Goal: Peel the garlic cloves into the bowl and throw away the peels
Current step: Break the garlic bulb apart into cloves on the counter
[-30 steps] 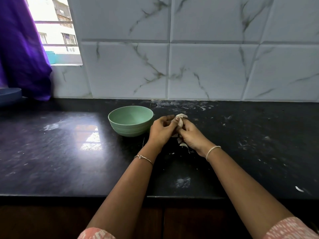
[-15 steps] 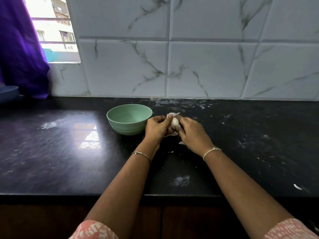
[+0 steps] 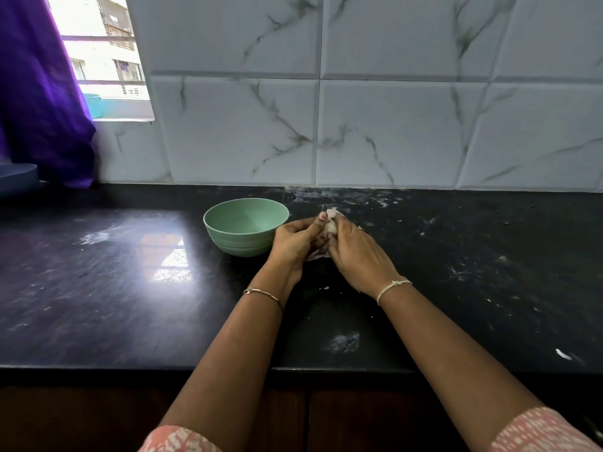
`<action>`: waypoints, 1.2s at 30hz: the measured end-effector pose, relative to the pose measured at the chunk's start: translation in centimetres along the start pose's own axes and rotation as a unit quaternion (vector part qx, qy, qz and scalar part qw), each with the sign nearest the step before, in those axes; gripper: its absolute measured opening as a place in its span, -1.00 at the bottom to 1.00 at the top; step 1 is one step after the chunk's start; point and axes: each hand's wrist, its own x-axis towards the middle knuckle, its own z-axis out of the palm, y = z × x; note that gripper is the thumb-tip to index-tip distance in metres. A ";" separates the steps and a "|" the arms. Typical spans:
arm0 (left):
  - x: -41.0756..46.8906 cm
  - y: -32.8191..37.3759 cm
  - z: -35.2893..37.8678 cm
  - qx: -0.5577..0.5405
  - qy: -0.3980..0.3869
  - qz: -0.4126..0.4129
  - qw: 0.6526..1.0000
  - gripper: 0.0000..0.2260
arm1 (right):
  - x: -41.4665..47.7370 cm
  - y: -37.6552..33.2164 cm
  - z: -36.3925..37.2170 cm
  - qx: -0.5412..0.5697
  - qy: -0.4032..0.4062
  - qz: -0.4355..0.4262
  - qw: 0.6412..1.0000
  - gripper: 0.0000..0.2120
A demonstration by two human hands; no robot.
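- Your left hand and right hand meet just right of the green bowl. Both have fingers curled round the garlic, and the left thumb presses near its top. Papery white skin sticks out above the fingers.
- I cannot tell how much skin is off, because your hands hide most of the garlic. No clove shows inside the bowl, so I judge the task is near its start.
- To peel well, pin the garlic with one hand. Pull the skin off in short strips with the other thumb and fingertip. A hard squeeze could bruise the clove or shoot it out.
- A flap of peel hangs under your hands, just right of the bowl's foot. Let such pieces fall there in one heap, so that throwing them away takes one sweep.
- The bowl's rim is just beside your left knuckles. A small move leftward drops a clean clove in, but a careless push could nudge the bowl.
- The black countertop lies open left of the bowl and well to its right. The tiled wall stands close behind the bowl. The counter's front edge is well toward you from it.
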 end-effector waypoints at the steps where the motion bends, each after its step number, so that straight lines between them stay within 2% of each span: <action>1: -0.1 -0.1 0.0 0.008 -0.017 0.000 1.000 -0.85 | -0.1 0.1 -0.2 0.002 -0.002 0.001 1.000 -0.63; 4: -0.3 -0.1 0.0 0.044 -0.036 0.012 0.998 -0.75 | -0.3 0.0 -0.3 0.010 -0.023 0.000 1.000 -0.67; 8: -0.4 0.0 -0.2 0.070 -0.014 0.031 0.997 -0.76 | -0.3 0.1 -0.4 -0.011 -0.053 0.000 0.999 -0.67; 15: -0.1 -0.3 -0.1 0.096 -0.013 0.047 0.994 -0.84 | -0.2 -0.1 -0.7 -0.034 -0.056 -0.005 0.998 -0.70; 36: 0.1 -0.9 -0.2 0.122 -0.016 0.062 0.991 -0.82 | -0.1 0.6 0.0 -0.007 -0.047 -0.001 0.999 -0.71</action>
